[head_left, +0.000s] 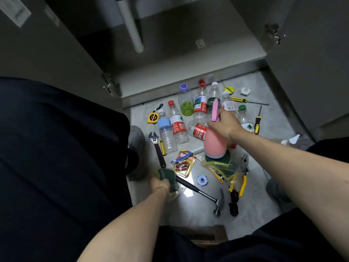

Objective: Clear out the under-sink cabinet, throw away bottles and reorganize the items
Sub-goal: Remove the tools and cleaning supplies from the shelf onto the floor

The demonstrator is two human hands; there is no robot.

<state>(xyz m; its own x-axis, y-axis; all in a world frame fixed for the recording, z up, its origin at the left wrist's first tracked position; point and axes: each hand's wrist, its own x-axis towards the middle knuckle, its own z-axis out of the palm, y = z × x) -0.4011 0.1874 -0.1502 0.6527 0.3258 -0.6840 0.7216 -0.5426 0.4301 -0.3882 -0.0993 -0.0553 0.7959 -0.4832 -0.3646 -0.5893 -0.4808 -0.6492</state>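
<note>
My right hand (223,124) grips the neck of a pink spray bottle (214,143), whose base rests on a packet of green and yellow sponges (220,164). My left hand (160,184) is closed on a green scouring sponge (166,175) in clear wrap, low over the floor. Several empty plastic bottles lie on the floor in front of the open cabinet (170,59): a red-capped one (177,123), a blue-labelled one (166,133), a green-tinted one (186,103) and more behind my right hand.
Tools lie scattered on the floor: a hammer (204,195), a wrench (157,148), pliers (243,174), two screwdrivers (247,100), a yellow tape measure (153,117). A white drain pipe (132,25) hangs in the cabinet. My shoes and knees flank the pile.
</note>
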